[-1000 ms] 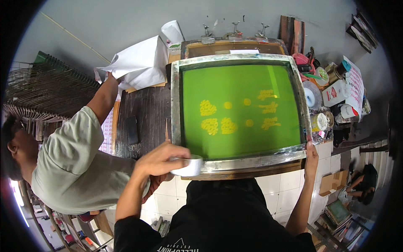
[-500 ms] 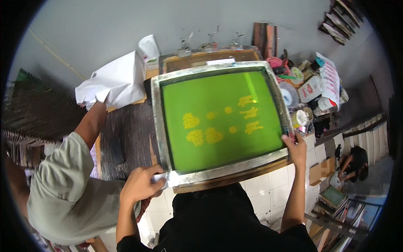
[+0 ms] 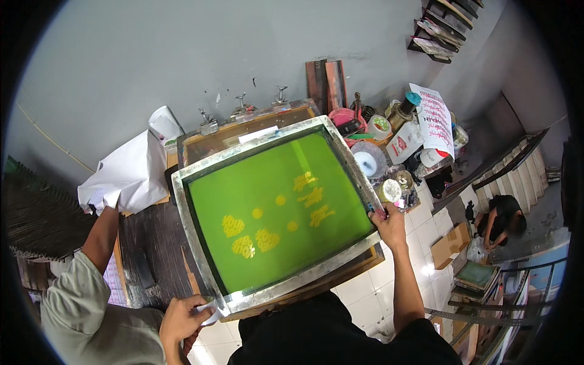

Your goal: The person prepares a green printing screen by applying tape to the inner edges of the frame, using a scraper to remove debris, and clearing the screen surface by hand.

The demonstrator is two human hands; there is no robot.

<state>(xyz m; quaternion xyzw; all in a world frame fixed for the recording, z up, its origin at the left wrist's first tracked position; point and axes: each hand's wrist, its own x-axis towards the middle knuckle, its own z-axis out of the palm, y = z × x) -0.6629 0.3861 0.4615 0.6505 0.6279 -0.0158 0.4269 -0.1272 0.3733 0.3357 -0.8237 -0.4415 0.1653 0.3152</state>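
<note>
A screen printing frame with green mesh and yellow-green open shapes lies tilted across the dark table. My right hand is closed around its right side rail, near the near right corner. At the near left corner, my left hand has its thumb and fingers closed on a small white piece against the frame. What that piece is, I cannot make out. Underneath the frame, a wooden board edge shows along the near side.
On the left a co-worker's hand touches a crumpled white sheet. Hinge clamps line the table's back. Jars, tubs and a white container crowd the right. Beyond, another person crouches near a cardboard box.
The view has swung, so the whole scene sits lower, further left and more slanted. Both my hands keep their places at the frame. The co-worker's hand stays at the white sheet.
</note>
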